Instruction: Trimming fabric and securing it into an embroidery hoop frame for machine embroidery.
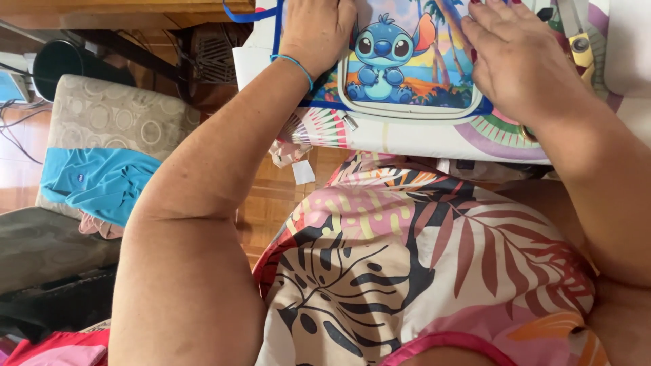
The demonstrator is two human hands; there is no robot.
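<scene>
Both hands lie flat and open, palms down, gripping nothing. The left hand [317,30] presses on the left part of a printed fabric panel [407,68], its fingers running up out of the picture; a thin blue cord bracelet [295,64] circles that wrist. The right hand [519,57] spreads over the panel's right part, fingers together and pointing up-left, the fingertips touching the cloth near the picture's top edge.

There is one panel: it shows one blue cartoon creature with big ears sitting on a beach under palm trees, framed by a white rounded border and blue trim. It lies between the two hands at the top middle of the view, on a white work surface [420,142] covered with a fan-patterned cloth in pink, green and purple. One pair of scissors with yellow handles [582,47] lies just beyond the right hand. One blue ribbon [247,15] loops off the panel's top-left corner.

The surface's near edge runs just above the person's lap, which is covered by a leaf-print dress [420,264]. To the left, the wooden floor [271,210] is open between the lap and one padded chair [108,115] carrying a turquoise garment [102,183]. One small white tag [302,171] hangs below the table edge.
</scene>
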